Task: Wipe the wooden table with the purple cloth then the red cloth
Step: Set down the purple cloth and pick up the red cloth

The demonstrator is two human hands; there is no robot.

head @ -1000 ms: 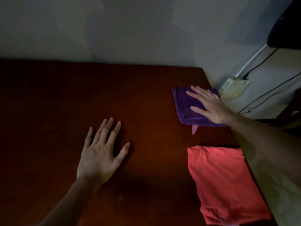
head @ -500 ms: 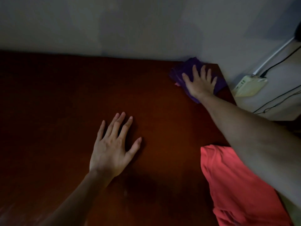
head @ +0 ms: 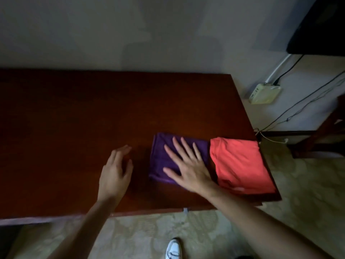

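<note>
The counter [head: 74, 118] lies bare across its whole left and far parts, open right up to the wall. Near the right end, the purple cloth [head: 162, 156] and the red cloth [head: 240, 165] lie side by side, touching, filling that corner to the right edge.

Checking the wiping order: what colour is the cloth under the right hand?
Purple. The purple cloth lies flat under the right hand, clearest in the head view.

Dark polished wooden table [head: 93, 118] with faint sheen; plush purple cloth [head: 160, 157] (towel-like nap); smoother matt red cloth [head: 240, 163].
</note>
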